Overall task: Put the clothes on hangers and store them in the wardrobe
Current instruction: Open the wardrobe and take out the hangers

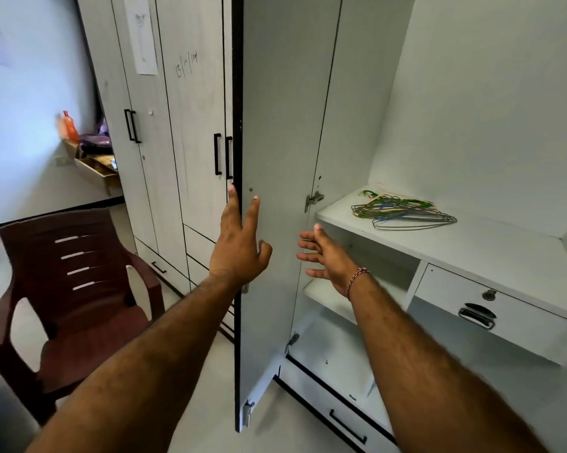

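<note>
The white wardrobe stands open, its door swung out toward me. My left hand is at the door's dark edge with straight fingers on either side of it, touching the panel. My right hand reaches into the wardrobe with fingers spread, holding nothing, just below the shelf. A pile of several wire hangers, green, blue and grey, lies on that shelf. No clothes are in view.
A dark red plastic chair stands at the left, close to the door. Closed wardrobe doors with black handles are behind it. Inside are a locked drawer, a lower shelf and a bottom drawer.
</note>
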Demonstrator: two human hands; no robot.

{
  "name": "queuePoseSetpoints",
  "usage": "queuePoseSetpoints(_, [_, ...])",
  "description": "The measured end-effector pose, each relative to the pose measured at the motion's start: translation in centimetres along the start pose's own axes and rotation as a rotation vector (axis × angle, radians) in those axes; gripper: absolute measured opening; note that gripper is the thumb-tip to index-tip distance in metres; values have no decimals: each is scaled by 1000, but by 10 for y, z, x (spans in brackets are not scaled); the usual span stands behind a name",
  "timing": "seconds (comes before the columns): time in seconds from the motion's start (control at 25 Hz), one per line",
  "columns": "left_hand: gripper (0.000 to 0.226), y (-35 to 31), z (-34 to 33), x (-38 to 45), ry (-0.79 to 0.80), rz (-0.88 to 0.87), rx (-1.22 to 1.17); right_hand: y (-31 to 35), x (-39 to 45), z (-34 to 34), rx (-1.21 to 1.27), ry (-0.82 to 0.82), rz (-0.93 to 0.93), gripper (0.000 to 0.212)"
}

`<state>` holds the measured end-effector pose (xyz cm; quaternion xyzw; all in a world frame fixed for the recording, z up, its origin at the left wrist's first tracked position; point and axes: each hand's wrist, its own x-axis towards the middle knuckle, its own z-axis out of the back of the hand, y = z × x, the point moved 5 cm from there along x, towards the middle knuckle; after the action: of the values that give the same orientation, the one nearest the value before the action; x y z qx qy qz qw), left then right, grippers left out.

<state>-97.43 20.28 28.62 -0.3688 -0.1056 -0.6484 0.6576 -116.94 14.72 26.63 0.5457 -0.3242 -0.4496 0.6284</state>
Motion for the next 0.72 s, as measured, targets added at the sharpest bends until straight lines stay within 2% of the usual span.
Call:
queuePoseSetpoints(0.08, [95,4,0,3,-7,40,88,2,10,7,2,-50,-11,63])
queuePoseSetpoints(0.12, [96,2,-2,4,-3,6,176,3,17,10,-6,-72,-16,62])
queuePoseSetpoints(0.2, [99,-9,-17,8,48,-168,324,9,30,18,-48,-118,-6,60])
queuePoseSetpoints(0.28, [97,-24,-44,15,120,-331,341,10,39,33,-131,-181,15,58])
queuePoseSetpoints(0.4, [92,-45,-87,33,215,-397,263,-9,39,72,-467,-246,55,55])
queuePoseSetpoints(0.56, [86,-80,-142,55,324,-469,169,-51,36,154,-1024,-251,-24,63])
queuePoseSetpoints(0.64, [81,-104,-172,75,349,-490,118,-60,43,202,-1177,-285,-35,67])
queuePoseSetpoints(0.72, [74,-129,-208,99,349,-494,76,-64,58,250,-1227,-347,-35,68])
